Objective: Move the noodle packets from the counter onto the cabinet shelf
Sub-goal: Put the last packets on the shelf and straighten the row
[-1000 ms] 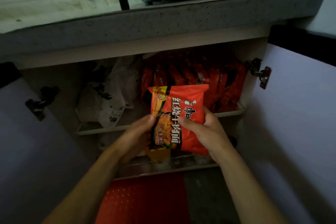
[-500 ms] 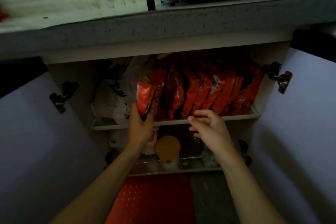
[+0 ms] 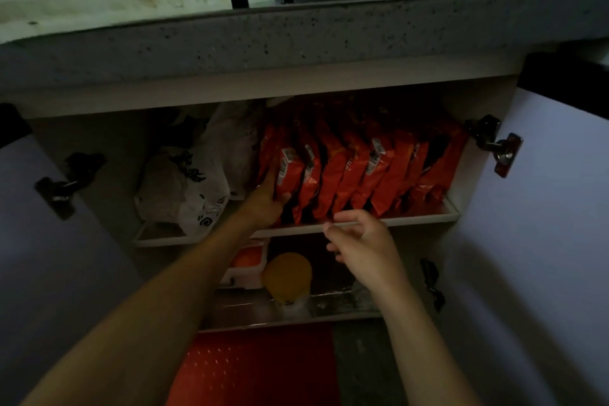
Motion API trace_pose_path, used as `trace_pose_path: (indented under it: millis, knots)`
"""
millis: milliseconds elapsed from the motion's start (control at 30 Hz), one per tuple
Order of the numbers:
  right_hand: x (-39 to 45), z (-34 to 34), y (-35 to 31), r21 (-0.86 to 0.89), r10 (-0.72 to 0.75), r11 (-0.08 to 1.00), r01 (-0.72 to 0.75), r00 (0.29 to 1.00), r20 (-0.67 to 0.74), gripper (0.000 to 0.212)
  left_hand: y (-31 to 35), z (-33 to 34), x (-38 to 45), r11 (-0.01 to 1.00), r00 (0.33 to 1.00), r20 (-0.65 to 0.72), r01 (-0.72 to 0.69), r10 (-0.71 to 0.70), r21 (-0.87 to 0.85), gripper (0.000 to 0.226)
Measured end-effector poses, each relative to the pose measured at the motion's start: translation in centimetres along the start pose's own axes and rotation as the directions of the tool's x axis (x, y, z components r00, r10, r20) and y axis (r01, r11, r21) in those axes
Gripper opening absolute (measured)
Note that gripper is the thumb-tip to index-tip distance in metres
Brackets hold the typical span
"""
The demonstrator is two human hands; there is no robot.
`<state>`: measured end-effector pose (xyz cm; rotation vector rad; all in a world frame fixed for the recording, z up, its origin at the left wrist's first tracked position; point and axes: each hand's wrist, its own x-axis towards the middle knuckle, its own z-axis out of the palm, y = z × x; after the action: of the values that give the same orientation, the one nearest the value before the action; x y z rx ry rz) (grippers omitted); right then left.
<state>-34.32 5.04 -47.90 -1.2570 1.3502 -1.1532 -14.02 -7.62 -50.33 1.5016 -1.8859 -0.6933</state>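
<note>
Dimly lit, the speckled counter (image 3: 296, 39) spans the upper frame above an open cabinet. On its upper shelf (image 3: 412, 219), centre right, noodle packets (image 3: 356, 171) stand upright in a row. The left hand (image 3: 268, 204) grips the leftmost packet (image 3: 286, 175); the right hand (image 3: 365, 244) hovers loose-fingered, holding nothing.

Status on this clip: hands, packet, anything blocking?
Left hand holds end packet at left of row on shelf. Right hand empty, fingers loose, before shelf edge. White bag beside row, apart; nothing blocking.

Head view looks down, close, into the cabinet (image 3: 487, 99).
</note>
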Motion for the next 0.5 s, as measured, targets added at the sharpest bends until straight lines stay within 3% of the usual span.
trace_pose_path:
  millis: [133,267,400,500]
  knots:
    - [0.5,0.3,0.2,0.010,0.005,1.000,-0.005,1.000,0.003,0.022,0.7,0.2,0.1,0.997,0.998,-0.015,0.066,-0.067,-0.049,0.073]
    - [0.8,0.2,0.1,0.016,-0.007,1.000,0.007,1.000,0.010,0.021,1.6,-0.1,-1.8,0.981,0.993,-0.105,0.037,-0.058,-0.191,0.065]
    - [0.1,0.3,-0.2,-0.027,-0.053,0.998,0.053,0.999,-0.005,0.015,3.5,-0.9,-6.4,0.957,0.961,-0.195,0.144,-0.196,-0.251,0.035]
    - [-1.4,1.2,-1.8,-0.072,-0.149,0.986,0.151,0.988,0.028,0.011,5.6,-3.3,-10.9,0.965,0.968,-0.192,0.113,-0.160,-0.237,0.015]
